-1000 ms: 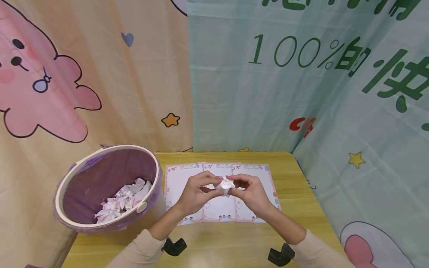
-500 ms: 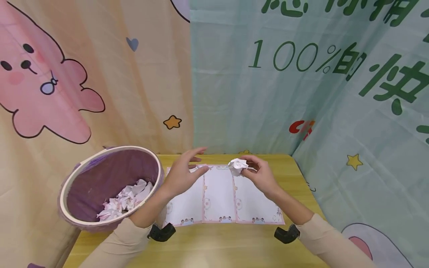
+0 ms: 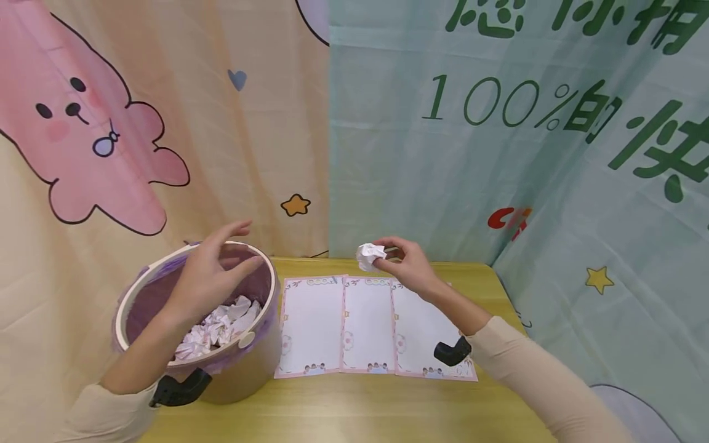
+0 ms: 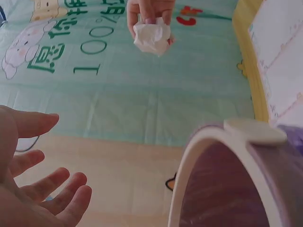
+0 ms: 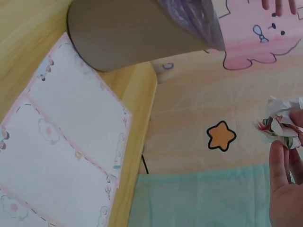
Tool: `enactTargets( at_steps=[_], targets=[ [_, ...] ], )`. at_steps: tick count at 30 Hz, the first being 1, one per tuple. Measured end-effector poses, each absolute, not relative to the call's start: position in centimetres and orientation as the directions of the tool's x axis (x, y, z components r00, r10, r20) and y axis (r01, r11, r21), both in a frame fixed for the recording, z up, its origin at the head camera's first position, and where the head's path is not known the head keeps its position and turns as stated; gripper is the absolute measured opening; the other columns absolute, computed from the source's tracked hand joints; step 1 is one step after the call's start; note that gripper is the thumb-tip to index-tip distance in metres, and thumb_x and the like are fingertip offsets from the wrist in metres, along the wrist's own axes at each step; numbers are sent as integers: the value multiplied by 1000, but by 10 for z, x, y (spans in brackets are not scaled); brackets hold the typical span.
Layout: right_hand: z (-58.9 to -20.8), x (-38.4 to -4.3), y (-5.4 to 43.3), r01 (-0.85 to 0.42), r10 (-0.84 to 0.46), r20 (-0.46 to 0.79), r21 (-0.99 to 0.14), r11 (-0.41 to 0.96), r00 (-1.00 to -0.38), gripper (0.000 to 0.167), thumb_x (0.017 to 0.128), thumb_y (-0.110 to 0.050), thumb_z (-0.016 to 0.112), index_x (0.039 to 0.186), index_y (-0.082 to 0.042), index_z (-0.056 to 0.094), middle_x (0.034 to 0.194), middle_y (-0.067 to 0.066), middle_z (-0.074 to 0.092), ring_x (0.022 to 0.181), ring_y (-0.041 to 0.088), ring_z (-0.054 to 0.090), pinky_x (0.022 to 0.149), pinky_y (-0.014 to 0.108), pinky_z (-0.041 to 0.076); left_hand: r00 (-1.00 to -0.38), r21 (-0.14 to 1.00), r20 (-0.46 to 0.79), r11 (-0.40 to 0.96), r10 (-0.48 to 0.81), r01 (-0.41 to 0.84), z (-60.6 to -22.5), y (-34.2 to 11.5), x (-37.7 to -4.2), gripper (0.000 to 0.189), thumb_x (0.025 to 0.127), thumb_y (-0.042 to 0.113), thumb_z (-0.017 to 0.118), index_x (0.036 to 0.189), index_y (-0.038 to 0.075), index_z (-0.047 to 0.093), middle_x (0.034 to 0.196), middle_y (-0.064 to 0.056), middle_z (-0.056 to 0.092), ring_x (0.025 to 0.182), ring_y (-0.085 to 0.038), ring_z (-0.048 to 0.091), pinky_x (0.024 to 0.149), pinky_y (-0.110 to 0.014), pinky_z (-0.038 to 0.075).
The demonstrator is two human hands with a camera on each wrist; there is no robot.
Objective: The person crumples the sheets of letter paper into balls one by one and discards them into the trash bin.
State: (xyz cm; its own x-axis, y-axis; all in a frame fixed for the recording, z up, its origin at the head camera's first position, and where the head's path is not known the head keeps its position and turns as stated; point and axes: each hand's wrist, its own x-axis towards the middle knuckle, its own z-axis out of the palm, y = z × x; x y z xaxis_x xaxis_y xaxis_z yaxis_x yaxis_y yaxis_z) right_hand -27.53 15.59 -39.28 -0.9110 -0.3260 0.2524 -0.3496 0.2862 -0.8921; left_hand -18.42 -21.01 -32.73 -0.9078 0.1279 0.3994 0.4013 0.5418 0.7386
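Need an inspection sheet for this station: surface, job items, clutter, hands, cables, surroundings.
Surface: wood-look table, three pink-bordered sheets side by side on it.
Job items: paper ball, held above the table; bin with purple liner, at the left.
Clutter: crumpled papers, inside the bin.
Left hand: holds nothing, fingers apart.
Right hand: pinches the paper ball.
Cables: nothing seen.
Surroundings: beige curtain with cartoon prints; green curtain with green lettering.

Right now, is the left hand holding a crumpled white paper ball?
No, the left hand is empty; the right hand holds that paper ball.
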Motion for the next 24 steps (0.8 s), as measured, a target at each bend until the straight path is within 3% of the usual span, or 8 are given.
enactTargets(
  at_steps=[3, 7, 11, 14, 18, 21, 23, 24],
  targets=[
    [-386, -283, 141, -396, -361, 283, -870, 292, -888, 35, 92, -8, 78, 126, -4, 70, 117, 11, 66, 95, 29, 66, 77, 37, 60, -915, 727, 398, 584, 68, 360, -330, -238, -177, 66, 97, 14, 75, 155, 9, 45, 148, -17, 53, 118, -40, 63, 95, -30, 55],
    [-376, -292, 124, -427, -400, 301, -860, 279, -866, 34, 92, -7, 77, 125, -4, 70, 116, 10, 67, 96, 31, 66, 75, 33, 60, -923, 720, 386, 624, 5, 304, -340, -272, -169, 66, 96, 16, 76, 155, 9, 46, 147, -19, 53, 113, -14, 65, 85, -6, 47],
    [-365, -298, 105, -443, -436, 303, -856, 267, -848, 35, 92, -4, 77, 126, -2, 70, 116, 11, 67, 98, 31, 67, 78, 34, 60, -925, 706, 376, 662, -51, 251, -351, -302, -158, 68, 95, 18, 78, 154, 6, 46, 143, -25, 53, 104, 10, 54, 78, -4, 47],
    [-356, -303, 90, -458, -474, 301, -850, 261, -828, 36, 92, -4, 76, 127, -2, 69, 118, 11, 68, 99, 30, 67, 80, 34, 60, -918, 691, 380, 695, -113, 200, -361, -324, -146, 69, 94, 19, 79, 153, 3, 47, 142, -29, 51, 105, 11, 50, 76, -1, 44],
    [-347, -308, 70, -476, -528, 296, -846, 242, -796, 36, 92, -3, 76, 128, 0, 69, 118, 10, 69, 100, 30, 67, 81, 34, 60, -913, 697, 350, 709, -211, 103, -381, -349, -128, 70, 96, 20, 76, 154, 0, 43, 146, -34, 44, 126, -19, 53, 80, 3, 36],
    [-342, -311, 57, -498, -551, 312, -837, 225, -774, 37, 91, -2, 76, 127, 0, 69, 117, 10, 70, 99, 30, 68, 82, 35, 59, -923, 727, 281, 686, -262, 27, -397, -361, -117, 72, 100, 21, 70, 158, -3, 34, 151, -37, 37, 136, -51, 39, 83, 4, 32],
    [-339, -314, 49, -520, -561, 333, -827, 213, -758, 36, 91, 0, 76, 126, 1, 69, 116, 11, 70, 98, 29, 68, 84, 36, 59, -935, 756, 223, 655, -276, -13, -406, -367, -112, 74, 103, 22, 66, 159, -5, 27, 154, -38, 31, 139, -53, 33, 86, 4, 32],
    [-337, -315, 45, -527, -566, 338, -824, 208, -752, 36, 90, 0, 76, 126, 2, 69, 116, 11, 70, 98, 28, 68, 85, 36, 59, -941, 769, 193, 638, -280, -32, -411, -370, -110, 75, 104, 23, 65, 160, -5, 24, 155, -38, 30, 140, -45, 36, 86, 3, 34]
  ],
)
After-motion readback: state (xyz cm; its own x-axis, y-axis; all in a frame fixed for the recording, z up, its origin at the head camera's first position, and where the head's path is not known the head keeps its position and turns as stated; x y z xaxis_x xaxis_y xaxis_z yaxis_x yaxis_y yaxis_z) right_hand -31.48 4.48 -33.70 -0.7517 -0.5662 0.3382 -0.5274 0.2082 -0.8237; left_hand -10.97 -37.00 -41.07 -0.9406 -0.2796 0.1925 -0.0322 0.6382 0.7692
